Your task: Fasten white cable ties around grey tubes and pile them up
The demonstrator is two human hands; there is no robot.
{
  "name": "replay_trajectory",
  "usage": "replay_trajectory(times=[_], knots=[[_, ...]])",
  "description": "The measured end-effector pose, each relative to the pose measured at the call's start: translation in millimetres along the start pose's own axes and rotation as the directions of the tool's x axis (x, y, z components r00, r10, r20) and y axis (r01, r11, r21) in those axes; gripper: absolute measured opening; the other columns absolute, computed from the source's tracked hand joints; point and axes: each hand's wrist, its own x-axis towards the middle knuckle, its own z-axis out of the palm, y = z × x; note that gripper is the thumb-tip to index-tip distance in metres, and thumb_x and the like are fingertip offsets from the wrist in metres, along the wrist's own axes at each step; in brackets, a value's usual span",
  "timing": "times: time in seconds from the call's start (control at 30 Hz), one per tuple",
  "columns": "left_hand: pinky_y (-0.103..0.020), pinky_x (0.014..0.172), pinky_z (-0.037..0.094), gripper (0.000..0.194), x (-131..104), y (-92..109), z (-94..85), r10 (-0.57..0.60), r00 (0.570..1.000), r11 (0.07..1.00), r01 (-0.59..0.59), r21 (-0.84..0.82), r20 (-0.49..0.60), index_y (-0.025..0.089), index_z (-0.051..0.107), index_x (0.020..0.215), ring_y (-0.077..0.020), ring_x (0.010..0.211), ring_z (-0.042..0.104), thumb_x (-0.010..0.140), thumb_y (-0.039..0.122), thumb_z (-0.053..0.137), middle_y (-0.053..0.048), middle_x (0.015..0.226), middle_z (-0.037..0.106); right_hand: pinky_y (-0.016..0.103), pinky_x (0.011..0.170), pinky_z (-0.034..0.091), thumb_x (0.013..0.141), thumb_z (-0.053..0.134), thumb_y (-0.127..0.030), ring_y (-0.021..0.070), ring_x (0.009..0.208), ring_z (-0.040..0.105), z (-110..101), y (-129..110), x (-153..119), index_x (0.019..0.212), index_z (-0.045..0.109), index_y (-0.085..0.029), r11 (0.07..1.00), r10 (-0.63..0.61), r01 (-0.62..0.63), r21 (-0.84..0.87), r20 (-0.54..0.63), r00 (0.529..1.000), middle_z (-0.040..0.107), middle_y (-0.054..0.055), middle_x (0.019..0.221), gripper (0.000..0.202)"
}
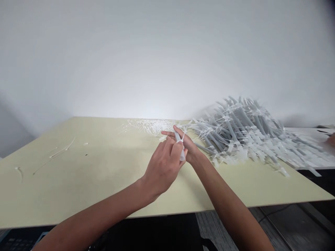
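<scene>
Above the middle of the pale yellow table point(104, 195), my two hands meet around a small grey-white tube point(182, 156) with a white tie around it. My left hand point(164, 162) has its fingers closed at the tube and tie. Behind it, my right hand point(190, 144) holds the tube, its thumb along the upper part and one finger pointing left. Parts of the right fingers are hidden behind the left hand. A thin white tie end sticks up beside the right thumb.
Loose white ties point(154, 125) lie behind my hands. A large heap of grey tubes with ties point(235, 125) covers the right back. Several thin strips point(60, 151) lie at left. Another person's hand point(332, 140) shows at the right edge. A white wall stands behind.
</scene>
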Motion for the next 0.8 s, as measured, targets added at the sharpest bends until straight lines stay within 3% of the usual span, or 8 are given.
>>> replay_trajectory(times=[0.13, 0.33, 0.53, 0.7, 0.8], knots=[[-0.03, 0.063, 0.042, 0.009, -3.2, -3.2, -1.3, 0.015, 0.997, 0.999, -0.019, 0.048, 0.08, 0.014, 0.045, 0.091, -0.0164, 0.073, 0.048, 0.088, 0.017, 0.037, -0.005, 0.078, 0.048, 0.022, 0.04, 0.039, 0.073, 0.058, -0.052, 0.0103, 0.042, 0.048, -6.7, 3.1, 6.1, 0.079, 0.062, -0.012, 0.986, -0.058, 0.03, -0.162, -0.168, 0.984, 0.056, 0.002, 0.054, 0.041], [-0.031, 0.059, 0.037, 0.016, -29.4, -4.4, 14.5, 0.203, 0.942, 0.949, -0.257, 0.182, 0.269, 0.012, 0.049, 0.095, -0.0161, 0.066, 0.046, 0.084, 0.009, 0.038, -0.005, 0.074, 0.047, 0.024, 0.041, 0.047, 0.071, 0.065, -0.037, 0.0131, 0.043, 0.055, -22.8, 11.9, 30.8, 0.072, 0.058, -0.01, 0.962, -0.225, 0.147, -0.231, -0.363, 0.904, 0.06, 0.007, 0.055, 0.028], [-0.031, 0.057, 0.035, 0.016, -57.4, 0.0, 31.6, 0.215, 0.928, 0.943, -0.278, 0.181, 0.305, 0.012, 0.049, 0.095, -0.016, 0.064, 0.045, 0.084, 0.007, 0.039, -0.004, 0.074, 0.046, 0.016, 0.03, 0.033, 0.078, 0.055, -0.03, 0.0056, 0.033, 0.042, -20.3, 25.2, 34.0, 0.07, 0.057, -0.011, 0.918, -0.337, 0.213, -0.334, -0.378, 0.862, 0.057, 0.003, 0.051, 0.02], [-0.031, 0.057, 0.036, 0.014, -71.7, -0.7, 43.3, 0.174, 0.938, 0.961, -0.228, 0.157, 0.299, 0.013, 0.049, 0.094, -0.0163, 0.065, 0.047, 0.085, 0.008, 0.039, -0.004, 0.074, 0.047, 0.016, 0.029, 0.026, 0.078, 0.052, -0.032, 0.0028, 0.031, 0.032, -18.4, 30.7, 32.3, 0.075, 0.059, -0.011, 0.917, -0.373, 0.281, -0.285, -0.354, 0.858, 0.051, -0.001, 0.049, 0.023], [-0.032, 0.06, 0.039, 0.014, -73.5, 0.0, 40.0, 0.13, 0.926, 0.984, -0.163, 0.064, 0.354, 0.012, 0.049, 0.097, -0.0178, 0.069, 0.05, 0.085, 0.011, 0.041, -0.005, 0.076, 0.05, 0.016, 0.03, 0.026, 0.075, 0.057, -0.036, 0.0027, 0.033, 0.033, -18.8, 31.0, 31.2, 0.078, 0.061, -0.011, 0.907, -0.403, 0.32, -0.272, -0.344, 0.848, 0.053, -0.001, 0.054, 0.026]])
